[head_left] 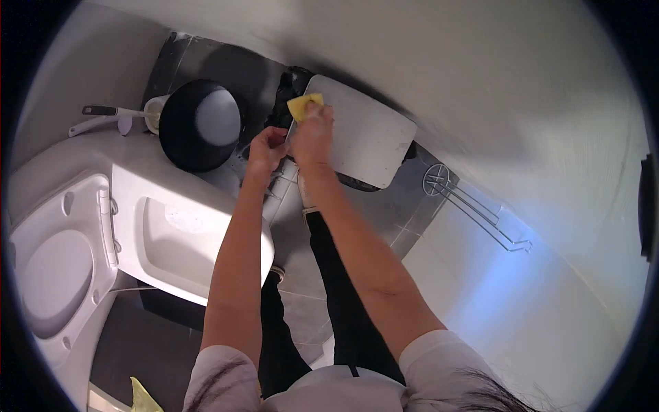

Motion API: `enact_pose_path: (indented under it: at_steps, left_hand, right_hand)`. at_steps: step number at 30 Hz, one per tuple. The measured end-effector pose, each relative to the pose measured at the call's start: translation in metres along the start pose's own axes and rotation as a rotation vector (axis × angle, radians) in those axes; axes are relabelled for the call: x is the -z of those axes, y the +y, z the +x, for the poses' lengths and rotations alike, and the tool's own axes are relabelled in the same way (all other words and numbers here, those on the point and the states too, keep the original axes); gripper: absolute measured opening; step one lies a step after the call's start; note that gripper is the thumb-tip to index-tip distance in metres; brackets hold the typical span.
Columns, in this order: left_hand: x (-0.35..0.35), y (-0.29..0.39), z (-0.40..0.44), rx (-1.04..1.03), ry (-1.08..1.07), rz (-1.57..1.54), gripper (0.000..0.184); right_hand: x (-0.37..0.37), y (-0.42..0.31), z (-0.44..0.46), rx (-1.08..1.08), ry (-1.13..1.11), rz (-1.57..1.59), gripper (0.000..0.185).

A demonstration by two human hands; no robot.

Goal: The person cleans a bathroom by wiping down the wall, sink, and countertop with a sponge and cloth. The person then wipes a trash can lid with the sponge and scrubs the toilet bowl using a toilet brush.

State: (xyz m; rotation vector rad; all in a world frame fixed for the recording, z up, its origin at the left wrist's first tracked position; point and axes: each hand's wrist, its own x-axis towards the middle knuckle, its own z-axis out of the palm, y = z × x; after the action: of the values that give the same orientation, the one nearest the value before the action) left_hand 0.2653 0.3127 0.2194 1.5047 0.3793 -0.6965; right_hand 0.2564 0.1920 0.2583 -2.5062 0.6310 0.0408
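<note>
My right hand [314,137] is closed on a yellow sponge [304,106] and presses it to the left edge of a flat white bin lid [364,130]. Just left of it, the curled fingers of my left hand [268,150] grip the same edge of the lid. Black plastic bag [287,93] sticks out from under the lid on that side. Small dark specks mark the lid's pale surface.
A black bucket [180,130] with whitish, foamy-looking contents stands at left, beside a handled brush [113,110]. The toilet [130,220] has its seat raised. A wire paper holder [473,209] leans by the right wall. Grey tiles cover the floor.
</note>
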Motion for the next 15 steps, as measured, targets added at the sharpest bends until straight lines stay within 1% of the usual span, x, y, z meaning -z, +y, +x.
enact_pose_path:
  at_steps: [1, 3, 4, 5, 6, 7, 9, 10, 11, 12, 14, 15]
  left_hand:
    - [-0.001, 0.001, 0.000, -0.004, -0.007, 0.001, 0.021]
    - [-0.003, 0.001, -0.004, 0.016, 0.029, 0.097, 0.023]
    - [-0.003, -0.004, -0.001, 0.010, 0.030, 0.094, 0.023]
    - [-0.004, -0.013, 0.001, -0.012, 0.044, 0.078, 0.024]
    - [-0.006, -0.011, 0.001, -0.034, 0.057, 0.063, 0.025]
    - [-0.006, -0.008, 0.001, -0.042, 0.062, 0.061, 0.025]
    - [-0.012, 0.006, -0.006, 0.091, 0.108, 0.025, 0.024]
    - [-0.011, 0.006, -0.004, 0.091, 0.107, 0.019, 0.024]
    - [-0.011, 0.004, -0.002, 0.093, 0.099, 0.009, 0.025]
    - [-0.012, 0.000, -0.003, 0.102, 0.089, 0.001, 0.025]
    - [-0.009, 0.004, -0.006, 0.090, 0.076, 0.015, 0.023]
    - [-0.010, 0.005, -0.006, 0.068, 0.064, 0.032, 0.020]
  right_hand:
    - [0.004, 0.004, 0.006, -0.033, -0.037, 0.048, 0.030]
    - [0.032, 0.063, -0.001, -0.035, 0.058, -0.015, 0.028]
    - [0.047, 0.090, -0.006, -0.215, 0.091, 0.044, 0.028]
    - [0.068, 0.112, -0.002, -0.267, 0.106, -0.023, 0.028]
    - [0.082, 0.117, 0.002, -0.318, 0.123, -0.089, 0.028]
    - [0.077, 0.113, 0.007, -0.310, 0.126, -0.086, 0.028]
    - [0.063, 0.092, 0.020, -0.472, 0.241, 0.036, 0.026]
    - [0.035, 0.082, 0.028, -0.221, 0.372, -0.075, 0.024]
    - [0.002, 0.069, 0.041, -0.122, 0.470, -0.119, 0.023]
    - [-0.009, 0.044, 0.055, -0.085, 0.364, -0.044, 0.022]
    - [0.009, -0.009, 0.065, -0.095, 0.210, 0.077, 0.022]
    - [0.006, 0.012, 0.063, -0.099, 0.213, 0.070, 0.022]
